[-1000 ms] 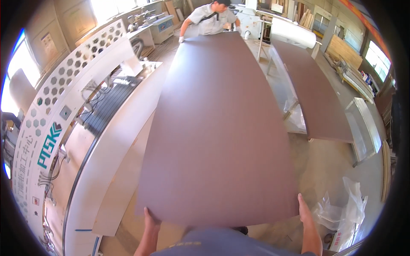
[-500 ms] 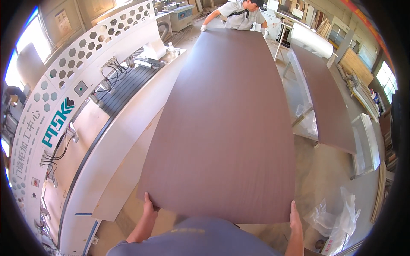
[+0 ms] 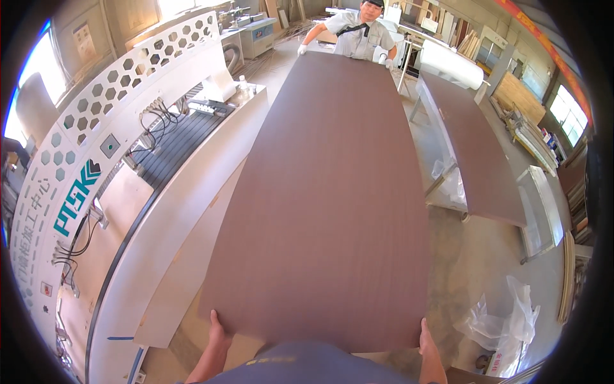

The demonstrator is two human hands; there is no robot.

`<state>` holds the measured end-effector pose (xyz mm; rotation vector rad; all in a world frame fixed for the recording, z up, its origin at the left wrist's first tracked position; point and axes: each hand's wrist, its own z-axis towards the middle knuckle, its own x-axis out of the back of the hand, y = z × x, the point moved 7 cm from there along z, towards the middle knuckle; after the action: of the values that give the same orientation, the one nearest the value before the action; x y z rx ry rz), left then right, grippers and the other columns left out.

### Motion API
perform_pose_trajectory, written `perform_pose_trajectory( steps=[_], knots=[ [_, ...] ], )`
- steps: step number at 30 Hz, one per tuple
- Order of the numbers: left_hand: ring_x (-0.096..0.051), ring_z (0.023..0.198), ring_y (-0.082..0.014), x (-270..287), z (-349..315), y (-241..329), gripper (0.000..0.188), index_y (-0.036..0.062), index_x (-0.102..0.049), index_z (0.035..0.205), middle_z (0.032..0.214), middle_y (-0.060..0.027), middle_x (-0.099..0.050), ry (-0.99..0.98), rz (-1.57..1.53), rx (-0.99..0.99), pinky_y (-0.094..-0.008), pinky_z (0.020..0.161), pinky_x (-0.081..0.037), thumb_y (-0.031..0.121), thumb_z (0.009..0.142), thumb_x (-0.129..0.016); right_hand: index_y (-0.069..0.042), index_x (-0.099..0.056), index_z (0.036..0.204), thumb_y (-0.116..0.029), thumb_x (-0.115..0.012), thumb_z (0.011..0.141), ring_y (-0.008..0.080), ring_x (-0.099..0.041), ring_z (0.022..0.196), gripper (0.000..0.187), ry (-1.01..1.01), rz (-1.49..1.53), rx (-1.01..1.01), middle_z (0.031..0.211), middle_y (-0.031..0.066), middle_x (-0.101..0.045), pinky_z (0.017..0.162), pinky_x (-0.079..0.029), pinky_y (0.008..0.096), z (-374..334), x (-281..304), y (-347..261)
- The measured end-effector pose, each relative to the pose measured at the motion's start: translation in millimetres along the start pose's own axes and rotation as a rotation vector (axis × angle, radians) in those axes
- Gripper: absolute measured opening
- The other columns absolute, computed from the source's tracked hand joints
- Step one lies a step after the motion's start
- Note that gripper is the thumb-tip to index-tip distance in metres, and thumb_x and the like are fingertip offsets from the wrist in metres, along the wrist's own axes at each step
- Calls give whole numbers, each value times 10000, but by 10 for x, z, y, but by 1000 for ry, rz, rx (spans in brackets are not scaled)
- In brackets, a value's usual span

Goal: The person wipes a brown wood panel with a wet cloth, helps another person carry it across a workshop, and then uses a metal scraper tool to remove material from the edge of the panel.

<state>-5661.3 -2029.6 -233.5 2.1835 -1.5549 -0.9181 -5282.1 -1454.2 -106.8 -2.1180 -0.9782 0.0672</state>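
A large brown panel stretches away from my body, its near edge against my front. My left hand grips its near left corner, thumb up along the edge and fingers hidden beneath. At the near right corner, my right hand holds the right edge the same way, with only the thumb side showing. A co-worker in a light grey shirt and white gloves holds the two far corners, facing me across the panel.
On the left stands a long white machine with hexagon cutouts, cables and a dark slatted bed. Another brown panel lies on a stand to the right, beside a white roll. Crumpled clear plastic lies on the floor at lower right.
The near end of the panel and both my hands sit slightly lower and further left in view. The co-worker's head has come up from looking down. Both my hands keep their hold.
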Motion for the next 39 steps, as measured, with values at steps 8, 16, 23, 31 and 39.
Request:
perform_pose_trajectory(
  steps=[8,16,23,31,39],
  knots=[
    [-443,1423,-282,445,-177,437,696,90,-353,1560,1564,-89,-446,16,2,-80,-496,1152,-398,582,1069,-388,-45,-276,1613,-743,-417,973,291,-263,1531,957,6,-12,67,1679,122,-274,1240,-187,466,-298,-425,221],
    [-617,1201,-213,1296,109,872,717,43,-542,1407,1316,-84,-651,180,215,4,-426,989,-535,595,958,-633,-45,-280,1612,-736,-416,978,295,-276,1524,948,141,-110,174,1676,123,-281,1239,-194,462,-1520,-1302,639],
    [-629,1209,-234,2630,-5,1493,736,-5,-580,1369,1348,-117,-645,175,358,29,-402,996,-516,598,951,-639,-45,-283,1610,-730,-415,982,299,-288,1519,939,137,-218,232,1673,124,-287,1238,-201,457,-2600,-2480,1049],
    [-698,1049,-246,3979,-879,2112,761,-56,-634,1260,1185,-154,-699,212,203,-67,-393,883,-572,614,903,-687,-44,-287,1609,-723,-413,987,303,-301,1512,930,163,-214,337,1670,125,-293,1237,-208,453,-3831,-3339,1965],
    [-609,1258,-283,5724,-1508,2573,744,-7,-555,1400,1377,-138,-628,181,208,-8,-445,1049,-497,565,936,-663,-44,-291,1608,-717,-412,992,307,-314,1506,920,237,-167,410,1667,126,-300,1236,-216,448,-5436,-4225,3160]
  ],
)
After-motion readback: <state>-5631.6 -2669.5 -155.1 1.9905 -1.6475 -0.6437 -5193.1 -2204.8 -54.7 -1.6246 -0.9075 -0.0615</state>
